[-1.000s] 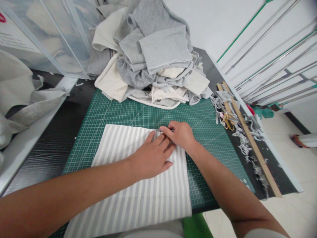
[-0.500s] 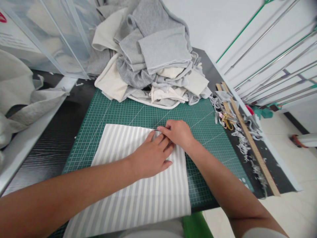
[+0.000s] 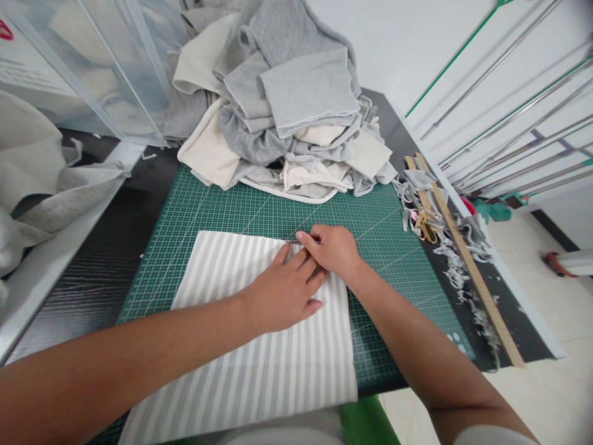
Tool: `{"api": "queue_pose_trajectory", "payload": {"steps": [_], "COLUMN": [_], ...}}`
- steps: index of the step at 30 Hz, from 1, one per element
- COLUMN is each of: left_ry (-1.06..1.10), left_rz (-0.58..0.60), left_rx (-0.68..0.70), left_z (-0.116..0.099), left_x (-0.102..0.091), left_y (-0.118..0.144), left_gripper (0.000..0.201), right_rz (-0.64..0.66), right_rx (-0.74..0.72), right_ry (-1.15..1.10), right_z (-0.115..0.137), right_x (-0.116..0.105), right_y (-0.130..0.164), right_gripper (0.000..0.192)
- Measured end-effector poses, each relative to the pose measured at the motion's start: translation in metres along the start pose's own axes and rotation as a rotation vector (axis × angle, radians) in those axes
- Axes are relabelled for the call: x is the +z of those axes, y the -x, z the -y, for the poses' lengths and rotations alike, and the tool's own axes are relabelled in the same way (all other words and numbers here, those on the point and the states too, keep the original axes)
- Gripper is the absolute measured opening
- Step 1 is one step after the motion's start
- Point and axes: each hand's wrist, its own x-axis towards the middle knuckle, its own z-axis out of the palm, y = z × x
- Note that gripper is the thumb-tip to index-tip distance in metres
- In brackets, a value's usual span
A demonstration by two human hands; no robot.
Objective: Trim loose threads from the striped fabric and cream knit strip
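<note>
A white cloth with pale grey stripes (image 3: 231,346) lies flat on a green cutting mat (image 3: 259,210). My left hand (image 3: 282,290) presses flat on the cloth near its far edge, fingers spread. My right hand (image 3: 331,250) rests at that far edge just right of the left, fingers curled around a thin metal tool (image 3: 293,241) whose tip pokes out to the left along the edge. What kind of tool it is I cannot tell.
A heap of grey and cream fabric pieces (image 3: 287,105) sits at the mat's far end. Wooden rulers (image 3: 467,259), scissors (image 3: 424,225) and fabric scraps lie along the right table edge. More cloth (image 3: 41,179) and clear plastic sheets (image 3: 92,68) fill the left.
My right hand has crept slightly left along the cloth's far edge. The left hand and the cloth have stayed put.
</note>
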Motion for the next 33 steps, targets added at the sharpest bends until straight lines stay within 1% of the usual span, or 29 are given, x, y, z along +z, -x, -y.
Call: {"api": "queue_pose_trajectory", "payload": {"steps": [4,11,27,33], "left_ry": [-0.006,-0.015,-0.010,-0.016], "left_rz": [0.005,0.004,0.014,0.015], "left_rx": [-0.003,-0.006,-0.024,-0.025], "left_z": [-0.0009,-0.0008,-0.0029,-0.0033], "left_x": [-0.0004,0.0002,0.0009,0.0006], "left_y": [0.0003,0.0006,0.0020,0.0022], "left_gripper": [0.054,0.056,0.057,0.056], "right_rz": [-0.008,0.028,-0.025,-0.032], "right_rx": [-0.011,-0.025,-0.020,-0.012], "right_ry": [-0.008,-0.062,-0.139,-0.132], "right_z": [-0.0013,-0.0050,-0.0094,-0.0076], "right_x": [-0.0004,-0.0040,-0.0030,-0.0018], "right_y": [-0.0002,-0.0010,-0.0013,-0.0025], "right_gripper": [0.049,0.048,0.046,0.046]}}
